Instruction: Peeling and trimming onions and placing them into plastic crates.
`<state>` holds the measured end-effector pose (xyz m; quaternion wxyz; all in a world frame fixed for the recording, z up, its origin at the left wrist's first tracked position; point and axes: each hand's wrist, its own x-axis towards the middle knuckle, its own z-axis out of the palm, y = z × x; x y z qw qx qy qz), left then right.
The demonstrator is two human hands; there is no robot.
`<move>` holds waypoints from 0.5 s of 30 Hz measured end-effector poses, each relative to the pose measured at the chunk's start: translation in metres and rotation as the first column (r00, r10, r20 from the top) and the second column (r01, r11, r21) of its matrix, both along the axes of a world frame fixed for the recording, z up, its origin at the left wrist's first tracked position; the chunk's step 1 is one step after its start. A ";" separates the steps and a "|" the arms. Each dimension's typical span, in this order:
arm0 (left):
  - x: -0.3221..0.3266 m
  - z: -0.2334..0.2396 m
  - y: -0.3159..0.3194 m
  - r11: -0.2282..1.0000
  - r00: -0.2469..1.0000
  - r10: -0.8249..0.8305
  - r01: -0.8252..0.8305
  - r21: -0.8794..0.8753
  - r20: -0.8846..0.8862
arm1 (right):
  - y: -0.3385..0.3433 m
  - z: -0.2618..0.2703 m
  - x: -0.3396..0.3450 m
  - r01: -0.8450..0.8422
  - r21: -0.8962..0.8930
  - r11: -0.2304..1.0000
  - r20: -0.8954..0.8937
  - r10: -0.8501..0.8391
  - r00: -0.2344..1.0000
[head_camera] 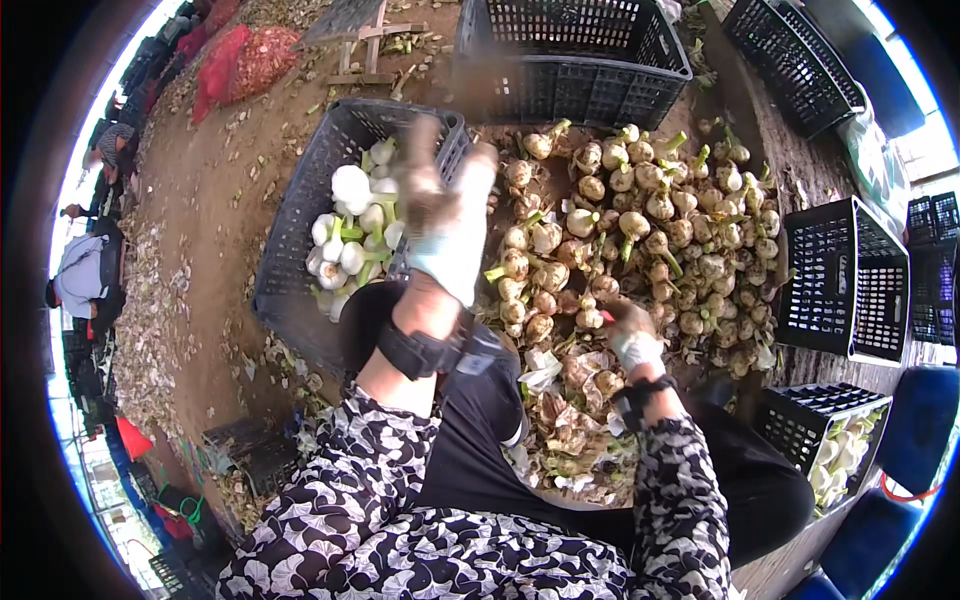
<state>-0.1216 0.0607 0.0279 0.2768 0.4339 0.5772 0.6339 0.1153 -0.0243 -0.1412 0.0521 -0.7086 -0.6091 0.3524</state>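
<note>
My left hand (448,206), in a soiled white glove and blurred by motion, is raised over the right wall of a black plastic crate (289,225), fingers apart, nothing seen in it. Peeled white garlic bulbs (352,187) with green stems lie inside that crate. My right hand (631,330), also gloved, is at the near edge of a heap of soil-stained garlic bulbs (675,225). Something red shows at its fingertips, by a bulb; the blur hides what it is and how the fingers are closed. Loose garlic skins (570,420) lie between my knees.
An empty black crate (574,90) stands beyond the heap. More crates (817,277) stand at the right, one holding white garlic bulbs (844,450). A red mesh sack (259,64) and a wooden stool (367,45) are at the upper left. Other people (82,274) sit at the far left.
</note>
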 end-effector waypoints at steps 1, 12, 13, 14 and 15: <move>0.013 -0.002 -0.005 0.984 0.992 -0.087 0.100 -0.146 0.093 | 0.007 -0.006 -0.008 -0.014 -0.036 0.999 0.005 0.014 1.000; 0.045 0.005 -0.022 0.764 0.781 -0.411 0.577 -0.289 0.471 | -0.025 -0.078 -0.018 0.385 -0.735 0.559 -0.601 -0.799 0.011; 0.048 0.004 -0.021 0.762 0.772 -0.421 0.586 -0.275 0.476 | -0.023 -0.075 -0.014 0.432 -0.737 0.520 -0.654 -0.709 -0.263; 0.052 0.003 -0.021 0.751 0.770 -0.437 0.597 -0.282 0.466 | -0.022 -0.070 -0.002 0.448 -0.725 0.522 -0.665 -0.700 -0.260; 0.047 0.001 -0.023 0.755 0.792 -0.431 0.579 -0.307 0.433 | -0.018 -0.049 -0.006 0.174 -0.863 0.475 -0.468 -0.619 -0.631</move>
